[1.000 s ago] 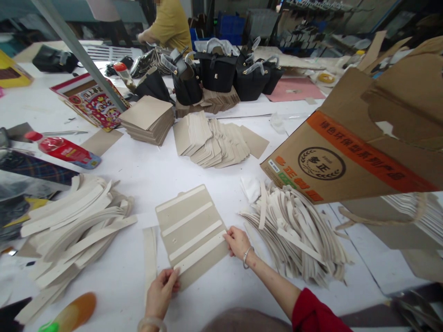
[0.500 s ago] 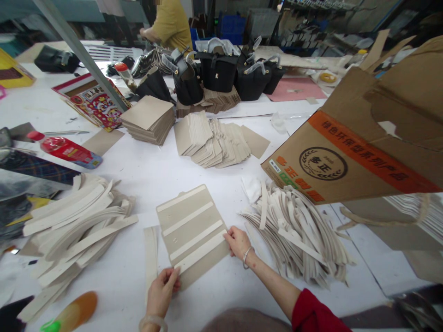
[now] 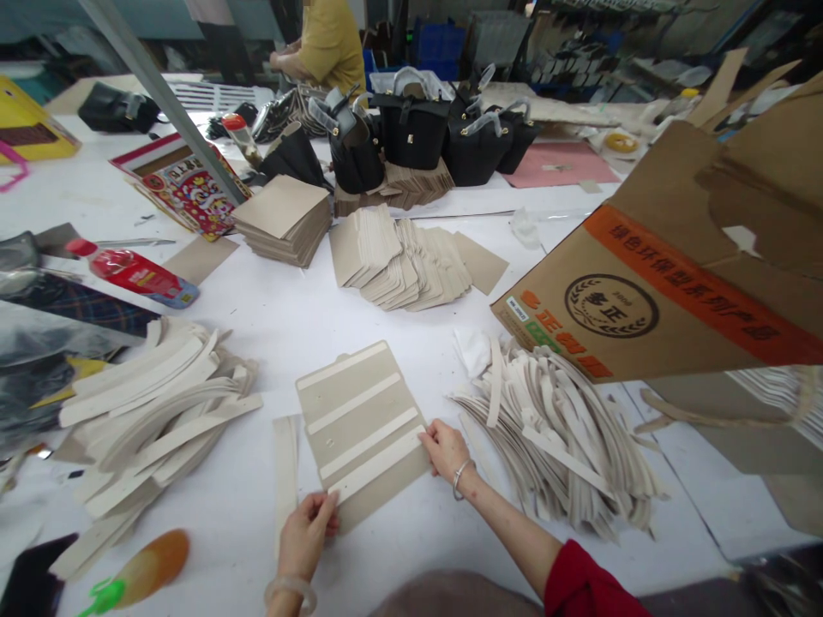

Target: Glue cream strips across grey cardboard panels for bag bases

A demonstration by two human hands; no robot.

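Note:
A beige panel (image 3: 360,403) lies flat and slightly turned on the white table, with several pale strips across it. The strip nearest me (image 3: 381,467) spans the panel's lower part. At its left end, my left hand (image 3: 309,527) is closed, thumb and fingers pinching the strip. My right hand (image 3: 447,450) pinches the opposite end at the panel's right edge. Just left of the panel lies a loose pale strip (image 3: 286,463). A heap of curved strips (image 3: 167,420) is farther left, and a larger bundle of strips (image 3: 559,437) is right of my right hand.
Stacked beige panels (image 3: 283,218) and a fanned pile of panels (image 3: 399,261) lie ahead. Black handbags (image 3: 411,128) stand behind them. A cardboard box (image 3: 617,291) leans in from the right. At left are a red bottle (image 3: 135,274) and an orange squeeze bottle (image 3: 154,561). A person in yellow (image 3: 331,43) is beyond.
The whole view has shifted slightly, so everything sits a little farther right. Both hands keep their pinch on the ends of the strip, and the panel looks unmoved on the table.

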